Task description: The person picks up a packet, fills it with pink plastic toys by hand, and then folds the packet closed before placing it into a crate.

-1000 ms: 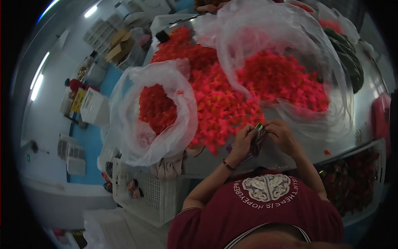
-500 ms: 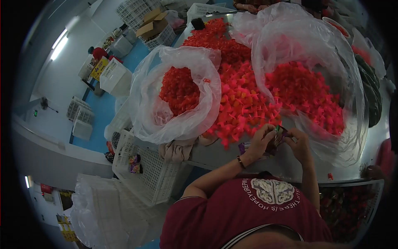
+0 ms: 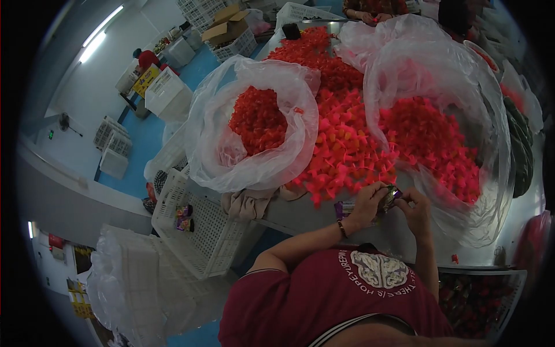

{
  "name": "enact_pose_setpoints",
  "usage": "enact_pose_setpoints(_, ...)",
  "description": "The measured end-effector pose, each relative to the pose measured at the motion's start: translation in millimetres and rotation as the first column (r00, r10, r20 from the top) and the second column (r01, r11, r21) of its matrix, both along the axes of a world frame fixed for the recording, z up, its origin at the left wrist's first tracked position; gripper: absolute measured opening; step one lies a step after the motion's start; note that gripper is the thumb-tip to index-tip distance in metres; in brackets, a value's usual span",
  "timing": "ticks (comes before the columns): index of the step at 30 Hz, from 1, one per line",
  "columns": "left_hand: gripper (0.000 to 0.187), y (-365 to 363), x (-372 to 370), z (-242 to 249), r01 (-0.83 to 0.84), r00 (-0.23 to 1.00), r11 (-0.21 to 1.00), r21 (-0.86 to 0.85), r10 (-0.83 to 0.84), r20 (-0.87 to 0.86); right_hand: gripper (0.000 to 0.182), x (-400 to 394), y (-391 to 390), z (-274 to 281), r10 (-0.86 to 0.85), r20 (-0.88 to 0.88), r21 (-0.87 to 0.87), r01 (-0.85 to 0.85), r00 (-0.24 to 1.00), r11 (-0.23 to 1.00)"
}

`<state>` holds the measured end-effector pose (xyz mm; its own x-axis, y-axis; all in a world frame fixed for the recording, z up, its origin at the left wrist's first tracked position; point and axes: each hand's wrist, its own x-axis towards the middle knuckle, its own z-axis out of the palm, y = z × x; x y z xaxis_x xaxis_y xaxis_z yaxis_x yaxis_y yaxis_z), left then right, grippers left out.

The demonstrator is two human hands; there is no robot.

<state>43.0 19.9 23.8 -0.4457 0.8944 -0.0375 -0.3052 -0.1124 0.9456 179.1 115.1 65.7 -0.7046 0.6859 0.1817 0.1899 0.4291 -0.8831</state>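
Observation:
A small shiny dark-purple packet (image 3: 393, 195) is held above the near edge of the metal table. My left hand (image 3: 369, 203) is closed around its left side. At its right edge, the fingers of my right hand (image 3: 415, 208) are pinched together against it. Another purple packet (image 3: 345, 210) lies on the table beside my left wrist. Just beyond my hands spreads a heap of pink and orange plastic pieces (image 3: 341, 144). What the packet contains cannot be seen.
A clear plastic bag (image 3: 199, 153) of red pieces stands left of the heap; a larger bag (image 3: 497, 196) holds pink pieces at right. A white crate (image 3: 217, 246) with small packets sits at lower left. Another person's hands (image 3: 367, 17) show at the far side.
The packet has turned in my hands, its purple shiny side now showing. My right hand stays close to its edge. The whole view has shifted slightly.

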Motion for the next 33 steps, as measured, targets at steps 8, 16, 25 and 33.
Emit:
enact_pose_setpoints(8,0.016,1,3,6,0.028,0.979,0.999,0.034,-0.020,-0.202,0.012,4,5,-10,-0.018,-0.013,-0.069,0.017,1.000,0.997)
enact_pose_setpoints(16,0.013,0,4,5,0.009,0.960,1.000,0.001,-0.008,-0.279,0.008,-4,-4,0,0.001,-0.124,-0.390,-0.049,0.992,0.919)
enact_pose_setpoints(25,0.017,-2,2,2,0.046,0.975,0.996,0.071,-0.029,-0.220,0.002,2,-6,15,0.015,-0.120,-0.108,-0.028,0.993,0.994)
enact_pose_setpoints(33,0.022,-4,-21,4,-0.031,0.986,0.991,0.133,0.052,-0.157,0.004,26,24,78,0.086,0.179,0.469,-0.161,0.980,0.868)
